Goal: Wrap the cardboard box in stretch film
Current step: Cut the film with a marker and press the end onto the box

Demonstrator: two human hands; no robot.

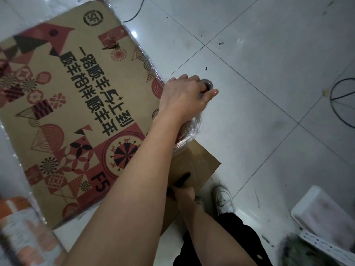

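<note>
On the tiled floor [269,64], printed cardboard box [76,104] stands upright, film glinting along its right edge. Left hand [184,96] curled over the top end of the stretch film roll [192,129], held vertical at the box's near right corner. Right hand [184,192] lower down, grips the roll's dark bottom handle [182,179]. White shoe [223,198] just beside the box.
</note>
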